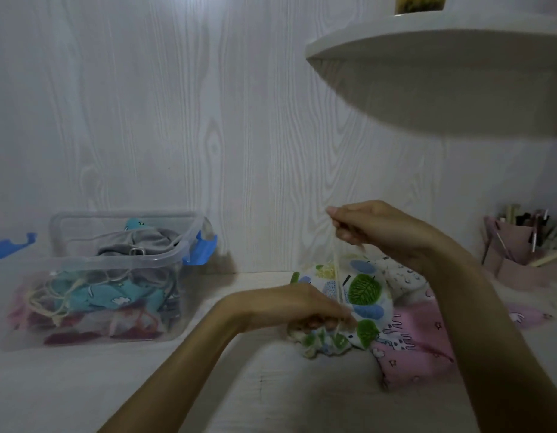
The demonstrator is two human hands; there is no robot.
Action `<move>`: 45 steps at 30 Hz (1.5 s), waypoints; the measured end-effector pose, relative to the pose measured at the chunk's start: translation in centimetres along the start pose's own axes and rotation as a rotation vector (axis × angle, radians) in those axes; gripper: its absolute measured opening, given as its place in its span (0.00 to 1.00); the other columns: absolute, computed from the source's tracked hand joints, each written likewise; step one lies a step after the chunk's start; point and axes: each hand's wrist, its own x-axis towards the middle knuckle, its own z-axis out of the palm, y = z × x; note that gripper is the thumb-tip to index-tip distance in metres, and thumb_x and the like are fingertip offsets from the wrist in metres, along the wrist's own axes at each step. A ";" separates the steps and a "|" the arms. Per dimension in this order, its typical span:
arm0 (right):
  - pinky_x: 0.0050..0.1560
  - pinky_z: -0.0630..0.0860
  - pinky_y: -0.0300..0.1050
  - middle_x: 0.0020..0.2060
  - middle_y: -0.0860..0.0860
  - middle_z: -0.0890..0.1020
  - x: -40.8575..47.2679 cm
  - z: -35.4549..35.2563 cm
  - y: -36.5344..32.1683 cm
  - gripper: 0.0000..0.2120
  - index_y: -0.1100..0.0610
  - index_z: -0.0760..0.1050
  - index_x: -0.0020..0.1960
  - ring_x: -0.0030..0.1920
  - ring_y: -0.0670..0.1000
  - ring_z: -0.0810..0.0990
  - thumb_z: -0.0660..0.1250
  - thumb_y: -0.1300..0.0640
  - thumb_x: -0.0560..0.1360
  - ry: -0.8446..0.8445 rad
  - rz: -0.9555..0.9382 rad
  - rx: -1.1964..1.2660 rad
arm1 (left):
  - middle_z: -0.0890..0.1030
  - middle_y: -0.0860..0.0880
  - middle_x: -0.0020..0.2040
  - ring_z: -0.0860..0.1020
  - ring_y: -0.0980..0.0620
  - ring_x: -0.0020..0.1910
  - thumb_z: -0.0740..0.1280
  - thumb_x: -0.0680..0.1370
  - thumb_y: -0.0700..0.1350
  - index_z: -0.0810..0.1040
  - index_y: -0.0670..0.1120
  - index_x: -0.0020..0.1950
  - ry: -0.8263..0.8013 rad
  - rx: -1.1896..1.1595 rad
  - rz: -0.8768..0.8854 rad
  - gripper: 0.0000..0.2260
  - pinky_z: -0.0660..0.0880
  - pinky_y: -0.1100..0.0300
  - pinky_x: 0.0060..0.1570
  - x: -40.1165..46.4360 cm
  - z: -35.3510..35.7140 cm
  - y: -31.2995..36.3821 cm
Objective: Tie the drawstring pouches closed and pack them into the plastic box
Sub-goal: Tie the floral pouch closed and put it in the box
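A white pouch with green and blue leaf prints (363, 292) lies on the table right of centre. My left hand (305, 307) grips its gathered neck. Above it, my right hand (371, 226) pinches the cream drawstring (337, 270) and holds it taut, raised off the pouch. A pink patterned pouch (417, 345) lies under and to the right of the leafy one. The clear plastic box (92, 267) with blue latches stands at the left, holding several pouches in teal, grey and pink with loose cords.
A white shelf (442, 76) juts out overhead at upper right. A pink holder of pens and tools (514, 245) stands at the far right by the wall. A blue-edged lid part (11, 245) shows at the left edge. More printed pouches (399, 273) lie behind.
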 end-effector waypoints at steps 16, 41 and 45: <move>0.43 0.72 0.29 0.47 0.44 0.83 0.8 0.8 3.1 0.10 0.47 0.81 0.52 0.48 0.42 0.79 0.72 0.54 0.71 -0.237 -0.119 -0.319 | 0.62 0.52 0.29 0.59 0.57 0.27 0.52 0.79 0.43 0.74 0.51 0.27 0.170 -0.483 0.128 0.22 0.59 0.62 0.32 -1.4 -3.8 -0.1; 0.47 0.75 0.36 0.57 0.39 0.75 -0.3 -0.4 0.8 0.17 0.45 0.72 0.65 0.50 0.43 0.78 0.65 0.50 0.76 -0.078 -0.059 -0.458 | 0.83 0.49 0.40 0.80 0.57 0.39 0.64 0.78 0.47 0.81 0.36 0.55 0.331 -0.568 0.044 0.15 0.78 0.67 0.45 -2.6 -5.7 -1.6; 0.48 0.75 0.36 0.46 0.42 0.82 0.4 1.6 1.2 0.13 0.49 0.79 0.58 0.40 0.41 0.81 0.68 0.50 0.74 -0.239 -0.049 -0.487 | 0.84 0.47 0.44 0.81 0.55 0.43 0.66 0.76 0.49 0.82 0.38 0.53 0.323 -0.577 0.054 0.15 0.78 0.65 0.50 -2.8 -5.7 -1.5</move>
